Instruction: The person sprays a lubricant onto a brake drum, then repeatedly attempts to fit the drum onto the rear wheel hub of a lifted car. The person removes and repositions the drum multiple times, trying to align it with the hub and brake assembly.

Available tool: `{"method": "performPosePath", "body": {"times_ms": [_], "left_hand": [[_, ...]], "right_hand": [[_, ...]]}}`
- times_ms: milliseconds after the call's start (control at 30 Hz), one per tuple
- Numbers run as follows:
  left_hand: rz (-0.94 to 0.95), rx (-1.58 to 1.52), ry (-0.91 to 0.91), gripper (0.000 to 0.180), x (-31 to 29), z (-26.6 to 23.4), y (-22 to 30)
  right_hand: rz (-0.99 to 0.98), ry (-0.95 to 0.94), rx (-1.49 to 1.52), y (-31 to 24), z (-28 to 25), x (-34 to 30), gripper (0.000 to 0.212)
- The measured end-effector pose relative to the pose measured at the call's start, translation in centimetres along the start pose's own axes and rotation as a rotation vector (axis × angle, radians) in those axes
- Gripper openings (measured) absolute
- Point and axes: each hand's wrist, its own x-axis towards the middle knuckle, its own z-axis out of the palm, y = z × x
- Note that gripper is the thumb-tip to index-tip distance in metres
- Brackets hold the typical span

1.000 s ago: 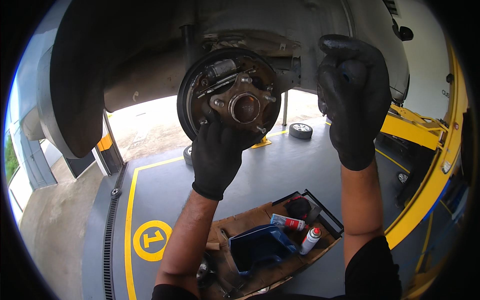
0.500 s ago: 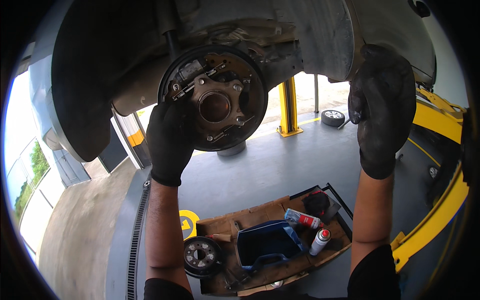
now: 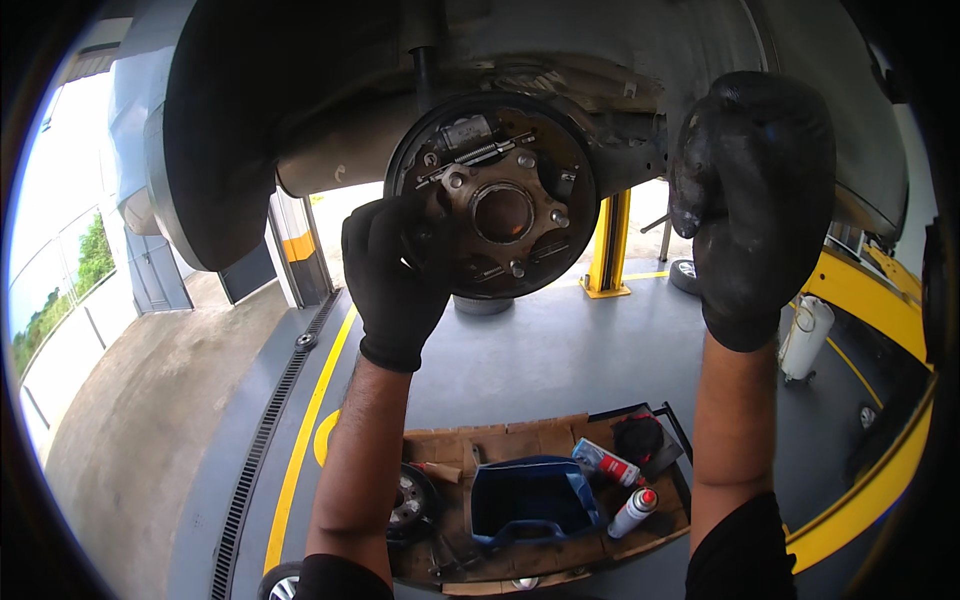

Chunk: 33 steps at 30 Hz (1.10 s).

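Observation:
A round brake backing plate (image 3: 495,195) with a hub, wheel studs, a spring and brake shoes hangs under a raised car. My left hand (image 3: 395,275), in a black glove, rests on the plate's lower left edge, fingers against the brake shoe. My right hand (image 3: 755,200), also black-gloved, is raised to the right of the plate with its fingers curled in. What it grips, if anything, is hidden behind the glove.
Below stands a low cart (image 3: 545,500) lined with cardboard, holding a blue tub (image 3: 530,500), two spray cans (image 3: 633,512), a black rag and a brake drum (image 3: 408,500). A yellow lift post (image 3: 610,245), a floor drain grate (image 3: 270,430) and a white canister (image 3: 805,335) surround it.
The view has swung so the brake plate sits more central. My left hand slid from the plate's bottom to its lower left edge. My right hand stays raised on the right.

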Motion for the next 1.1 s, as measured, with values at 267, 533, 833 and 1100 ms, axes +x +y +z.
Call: {"method": "performPosePath", "body": {"times_ms": [267, 533, 833, 1100], "left_hand": [[0.048, -0.076, -0.158, 0.037, -1.3, 0.7, 0.1], [0.105, -0.209, -0.192, 0.034, 0.9, 1.2, -1.9], [-0.016, -0.176, -0.17, 0.025, -0.5, 0.9, -0.1], [-0.014, -0.09, -0.173, 0.034, 2.9, -0.9, -1.8]], "right_hand": [[0.058, 0.042, 0.258, 0.1, 5.3, 3.8, 0.031], [0.147, 0.143, 0.29, -0.6, 11.0, 6.8, 0.008], [0.282, 0.059, 0.337, 3.1, 11.0, 6.1, 0.012], [0.098, 0.138, 0.136, 3.0, 13.9, 3.3, 0.027]]}}
